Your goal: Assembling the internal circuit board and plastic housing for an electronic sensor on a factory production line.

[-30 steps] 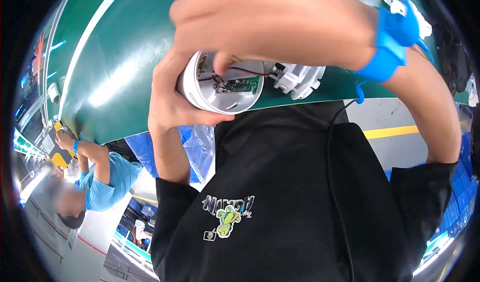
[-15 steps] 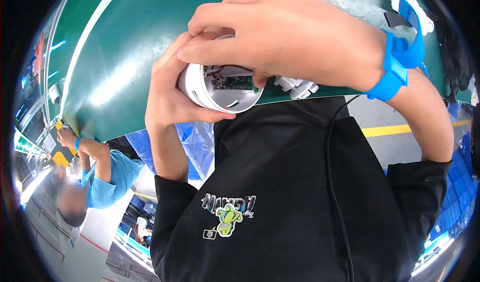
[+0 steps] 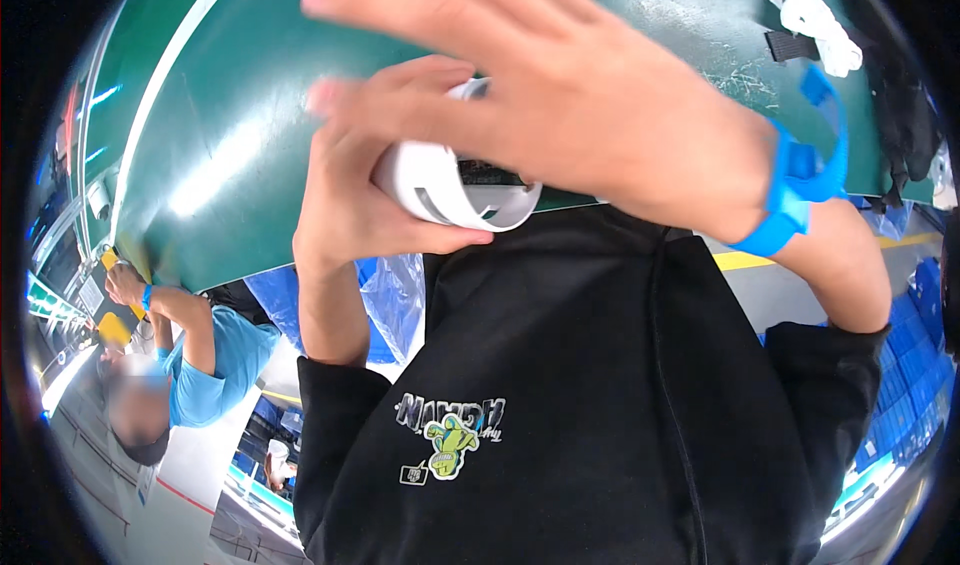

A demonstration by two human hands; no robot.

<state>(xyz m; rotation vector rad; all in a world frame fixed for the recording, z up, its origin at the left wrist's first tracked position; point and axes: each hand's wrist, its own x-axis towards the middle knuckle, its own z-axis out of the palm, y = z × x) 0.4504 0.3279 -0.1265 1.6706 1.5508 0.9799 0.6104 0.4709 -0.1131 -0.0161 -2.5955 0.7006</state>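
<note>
My left hand (image 3: 345,180) is wrapped round a white cylindrical plastic housing (image 3: 435,175), tilted with its open end toward me and to the right. Slots are cut in its wall near the rim, and dark parts show inside. My right hand (image 3: 560,85), with a blue strap (image 3: 790,185) on its wrist, passes over the housing. Its fingers are stretched out and apart, slightly smeared by motion, and point left. Nothing shows in those fingers. Much of the housing's far side is hidden under this hand.
Beneath my hands lies a green tabletop (image 3: 240,115) with a curved near edge. A white crumpled item (image 3: 815,20) and a black strap piece (image 3: 790,45) sit at the far right. At left, a co-worker in a light blue shirt (image 3: 225,355) handles something yellow. Blue bins (image 3: 900,355) stand at lower right.
My right hand has come off the housing and spread its fingers. The housing has turned and shifted slightly right in my left hand. The white plastic part beside it is now out of sight.
</note>
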